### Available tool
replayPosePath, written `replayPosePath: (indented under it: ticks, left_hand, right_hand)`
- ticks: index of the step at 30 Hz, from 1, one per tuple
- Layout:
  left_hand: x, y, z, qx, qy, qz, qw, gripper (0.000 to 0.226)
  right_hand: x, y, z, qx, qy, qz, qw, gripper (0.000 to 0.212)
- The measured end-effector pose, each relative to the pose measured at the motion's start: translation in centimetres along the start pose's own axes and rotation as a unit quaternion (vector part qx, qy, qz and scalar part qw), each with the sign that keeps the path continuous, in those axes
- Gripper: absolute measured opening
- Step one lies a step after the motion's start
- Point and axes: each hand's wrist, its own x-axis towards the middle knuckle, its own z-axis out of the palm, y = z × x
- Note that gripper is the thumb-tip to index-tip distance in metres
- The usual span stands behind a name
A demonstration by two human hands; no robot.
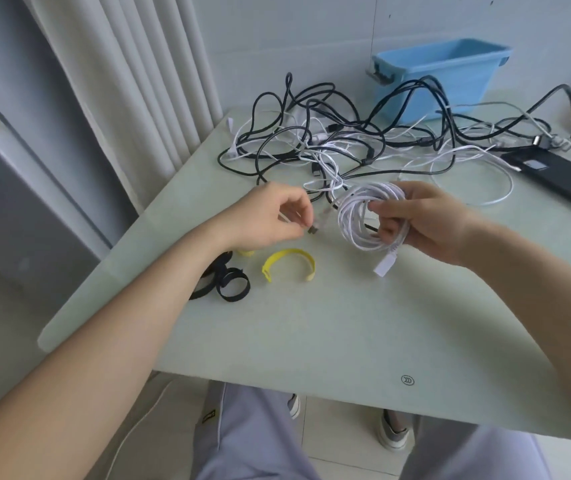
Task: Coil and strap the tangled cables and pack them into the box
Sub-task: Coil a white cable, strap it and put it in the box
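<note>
My right hand [419, 223] grips a coil of white cable [353, 216] above the middle of the table, thumb through the loops; its white plug [384, 265] hangs below. My left hand [273, 220] pinches the loose end of that cable, with a small connector [313, 230] at its fingertips. A yellow strap [287, 263] lies curved on the table just below the hands. Black straps [232, 282] lie to its left, partly under my left forearm. A tangle of black and white cables [363, 140] spreads behind. The blue box [450, 74] stands at the back.
A black flat device [561, 174] with plugs attached lies at the right edge. The pale green table [312, 341] is bare in front. A curtain hangs beyond the table's left edge, and my knees show below the near edge.
</note>
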Motion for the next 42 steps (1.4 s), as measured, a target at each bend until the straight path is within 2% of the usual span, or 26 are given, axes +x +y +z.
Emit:
replayPosePath:
  ticks: [3,5,7,10,12,15,17,21,23,26,29,32,34,37,39,42]
  left_hand:
    - [-0.8,-0.1,-0.3,0.052,-0.079,0.015,0.995,0.028]
    - [-0.9,-0.3,-0.2,0.097,-0.132,0.021,0.986,0.029]
    - [-0.7,-0.6,0.0,0.126,-0.146,0.018,0.981,0.035]
    - [-0.4,-0.5,0.1,0.103,-0.110,-0.011,0.988,0.039]
    - [-0.2,-0.2,0.0,0.016,-0.066,-0.035,0.997,0.038]
    - [0.3,1.1,0.2,-0.112,0.003,-0.051,0.992,0.033]
    - [1.0,2.3,0.6,-0.150,0.012,-0.056,0.987,0.032]
    - [3.2,4.6,2.1,-0.149,-0.014,-0.096,0.984,0.027]
    - [4.5,5.2,2.7,-0.151,-0.018,-0.107,0.983,0.025]
    - [5.6,5.4,3.5,-0.202,-0.011,-0.121,0.972,0.025]
    - [5.8,4.5,4.5,-0.315,-0.012,-0.127,0.940,0.028]
    - [5.7,3.4,5.2,-0.443,0.010,-0.114,0.889,0.028]
    - [5.6,3.6,5.4,-0.492,0.021,-0.110,0.863,0.025]
    - [5.4,3.4,5.9,-0.574,0.045,-0.131,0.807,0.015]
    - [5.6,3.2,6.1,-0.612,0.053,-0.125,0.779,0.021]
    - [5.4,3.1,6.1,-0.644,0.020,-0.102,0.758,0.012]
  right_hand:
    - [0.4,0.0,-1.4,-0.038,0.043,-0.038,0.998,0.003]
    - [0.4,0.1,-2.2,-0.068,0.051,-0.063,0.994,0.007]
    - [0.1,0.2,-2.5,-0.085,0.045,-0.070,0.993,0.011]
    - [-0.2,0.1,-2.3,-0.094,0.036,-0.076,0.992,0.019]
    - [-0.2,0.1,-2.1,-0.102,0.044,-0.076,0.991,0.019]
    - [0.0,0.3,-1.9,-0.101,0.060,-0.083,0.990,0.014]
    - [0.1,0.5,-1.5,-0.088,0.086,-0.089,0.988,0.012]
    - [0.4,0.5,-1.2,-0.053,0.157,-0.108,0.980,0.011]
    - [0.3,0.3,-1.3,-0.067,0.200,-0.125,0.969,0.009]
    - [0.1,0.1,-1.3,-0.103,0.222,-0.156,0.957,0.006]
    - [-0.1,0.1,-1.0,-0.180,0.226,-0.191,0.938,0.005]
    - [0.1,0.5,-0.3,-0.320,0.225,-0.223,0.893,0.007]
    - [-0.3,0.7,-0.1,-0.348,0.237,-0.237,0.876,0.008]
    - [-0.1,0.9,-0.1,-0.375,0.227,-0.252,0.863,0.013]
    - [-0.2,0.8,-0.2,-0.380,0.213,-0.262,0.861,0.017]
    - [-0.2,0.8,-0.2,-0.434,0.186,-0.272,0.839,0.017]
